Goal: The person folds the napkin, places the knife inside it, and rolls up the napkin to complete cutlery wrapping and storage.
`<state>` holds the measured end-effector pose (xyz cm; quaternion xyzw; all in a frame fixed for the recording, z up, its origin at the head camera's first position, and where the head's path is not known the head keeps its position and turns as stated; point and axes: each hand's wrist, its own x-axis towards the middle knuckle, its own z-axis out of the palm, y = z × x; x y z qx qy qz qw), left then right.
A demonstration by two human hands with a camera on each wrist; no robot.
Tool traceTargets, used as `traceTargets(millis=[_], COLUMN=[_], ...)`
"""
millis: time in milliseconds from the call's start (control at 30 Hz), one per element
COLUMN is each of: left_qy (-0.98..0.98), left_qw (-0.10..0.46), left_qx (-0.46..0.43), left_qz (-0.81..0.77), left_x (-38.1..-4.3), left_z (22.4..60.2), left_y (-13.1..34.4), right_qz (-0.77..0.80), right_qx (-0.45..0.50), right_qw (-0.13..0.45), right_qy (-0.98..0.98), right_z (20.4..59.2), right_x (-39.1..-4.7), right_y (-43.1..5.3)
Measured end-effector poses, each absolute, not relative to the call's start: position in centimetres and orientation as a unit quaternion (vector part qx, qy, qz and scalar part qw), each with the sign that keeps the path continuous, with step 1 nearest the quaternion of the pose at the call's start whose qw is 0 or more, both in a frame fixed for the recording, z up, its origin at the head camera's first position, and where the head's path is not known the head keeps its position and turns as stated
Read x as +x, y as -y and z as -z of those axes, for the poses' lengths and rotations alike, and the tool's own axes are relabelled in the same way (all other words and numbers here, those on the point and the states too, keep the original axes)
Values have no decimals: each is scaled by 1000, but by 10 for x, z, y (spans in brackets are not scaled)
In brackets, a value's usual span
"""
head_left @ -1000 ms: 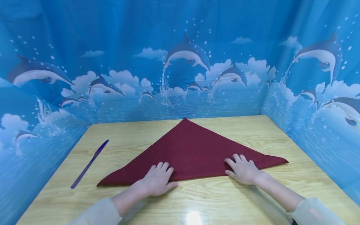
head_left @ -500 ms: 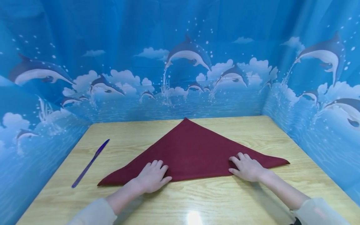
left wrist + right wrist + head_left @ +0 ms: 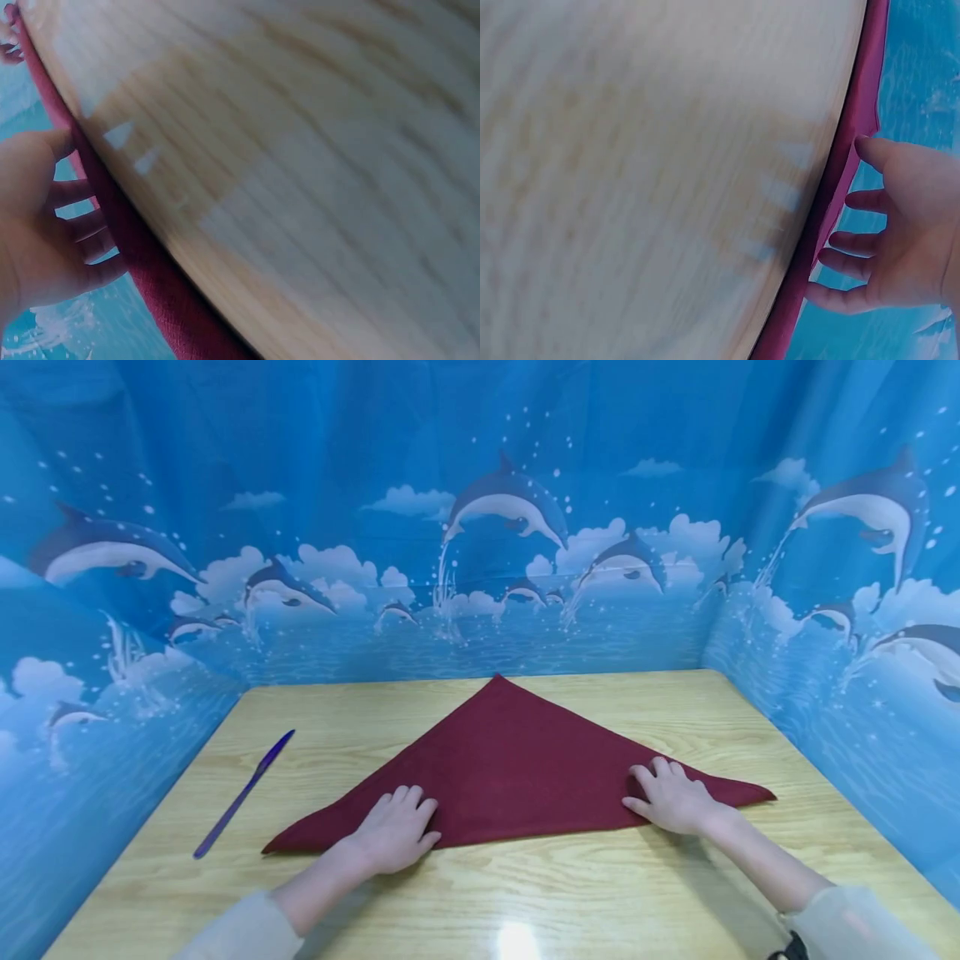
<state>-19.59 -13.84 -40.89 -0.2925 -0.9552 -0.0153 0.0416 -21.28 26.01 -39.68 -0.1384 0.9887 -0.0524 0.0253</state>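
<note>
A dark red cloth napkin [image 3: 517, 760], folded into a triangle, lies on the wooden table with its peak toward the back. My left hand [image 3: 396, 828] rests its fingertips on the napkin near the front fold, left of the middle. On the right part of the same fold, my right hand [image 3: 671, 797] touches the cloth with spread, slightly bent fingers. In the left wrist view the fingers [image 3: 86, 225] reach down onto the red edge. The right wrist view likewise has the fingertips [image 3: 825, 255] against the cloth's folded edge. Neither hand grips the cloth.
A purple plastic knife [image 3: 243, 795] lies at a slant on the table, left of the napkin. A blue curtain [image 3: 337, 527] printed with dolphins surrounds the back and both sides of the wooden table [image 3: 585, 893].
My hands have slid apart along the front fold, the left one leftward and the right one rightward. The napkin keeps its triangle shape, and the knife lies as before.
</note>
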Motion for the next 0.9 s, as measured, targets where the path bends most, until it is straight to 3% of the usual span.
traceTargets(millis=[200,533,900], left_qy=[960,979,991], left_qw=[59,83,100], left_qx=[-273,-167,-93], left_qz=[21,79,4], left_x=[-201,-235,-251], left_z=[399,371,362], left_y=[149,201,263], right_qz=[59,49,47], right_qx=[-108,-94,-94], right_qw=[29,17,12], right_qy=[-992,-994,-994], right_z=[397,403,406], right_x=[-218,-219,-218], right_y=[-276,-292,-295])
